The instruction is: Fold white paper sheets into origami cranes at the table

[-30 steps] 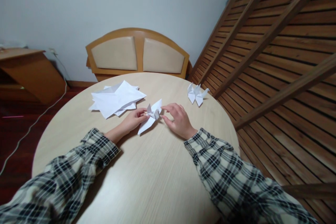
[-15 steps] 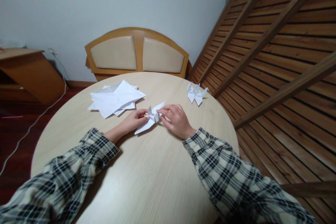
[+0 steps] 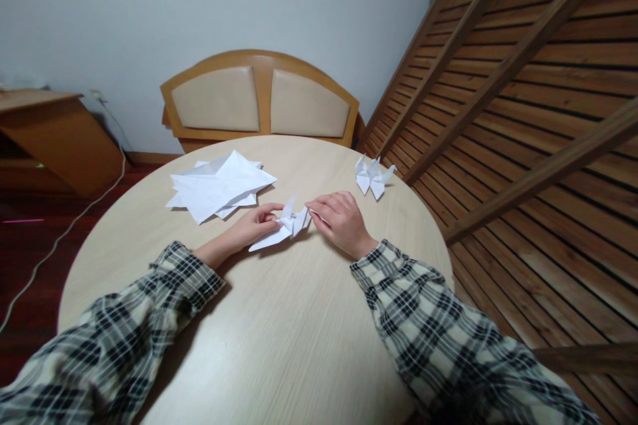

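Observation:
A white folded paper crane (image 3: 285,228) is between my hands, just above the middle of the round table. My left hand (image 3: 252,224) grips its left side, the thumb and fingers closed on the paper. With a pinch of thumb and fingertips, my right hand (image 3: 339,220) holds the crane's right tip. One pointed flap of the crane stands up, and another stretches toward the lower left. The parts under my fingertips are hidden.
A stack of white paper sheets (image 3: 214,187) lies at the left on the round table (image 3: 299,332). Finished paper cranes (image 3: 371,178) stand at the back right. Beyond are a padded headboard (image 3: 264,99) and a slatted wooden frame (image 3: 523,126) leaning on the right.
My right hand has drawn slightly to the right, pulling the crane's tip outward. The crane has turned a little, and its wing beside the right hand no longer points up behind the fingers.

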A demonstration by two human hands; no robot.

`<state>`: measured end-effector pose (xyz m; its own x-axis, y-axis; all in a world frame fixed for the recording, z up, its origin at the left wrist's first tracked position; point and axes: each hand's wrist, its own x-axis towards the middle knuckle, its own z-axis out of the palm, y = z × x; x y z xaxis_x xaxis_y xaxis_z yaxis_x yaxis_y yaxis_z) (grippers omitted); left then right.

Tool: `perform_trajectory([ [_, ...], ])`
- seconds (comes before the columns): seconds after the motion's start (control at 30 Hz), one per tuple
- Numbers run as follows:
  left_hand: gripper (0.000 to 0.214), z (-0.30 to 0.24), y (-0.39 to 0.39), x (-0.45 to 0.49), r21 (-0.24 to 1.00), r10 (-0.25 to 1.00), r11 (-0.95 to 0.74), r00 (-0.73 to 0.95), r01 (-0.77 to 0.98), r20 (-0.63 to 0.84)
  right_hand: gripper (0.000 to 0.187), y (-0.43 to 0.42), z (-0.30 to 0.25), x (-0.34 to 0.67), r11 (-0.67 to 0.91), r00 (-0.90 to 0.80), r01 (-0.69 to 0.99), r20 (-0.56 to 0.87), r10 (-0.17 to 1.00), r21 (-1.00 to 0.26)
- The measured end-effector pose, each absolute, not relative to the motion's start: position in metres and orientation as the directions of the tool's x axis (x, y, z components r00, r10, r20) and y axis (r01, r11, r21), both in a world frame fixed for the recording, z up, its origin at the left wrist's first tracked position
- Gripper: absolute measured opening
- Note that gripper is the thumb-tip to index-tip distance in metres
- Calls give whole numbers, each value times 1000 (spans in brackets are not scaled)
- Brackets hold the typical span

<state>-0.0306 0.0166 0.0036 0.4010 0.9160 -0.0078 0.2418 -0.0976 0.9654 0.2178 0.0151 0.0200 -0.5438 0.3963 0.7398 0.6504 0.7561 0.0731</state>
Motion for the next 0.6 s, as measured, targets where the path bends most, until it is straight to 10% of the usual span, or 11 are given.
perform_trajectory([
  [0.6, 47, 9, 25, -44, 976, 824, 92, 535, 199, -187, 26, 22, 19, 223, 796, -593, 603, 631, 499, -63],
])
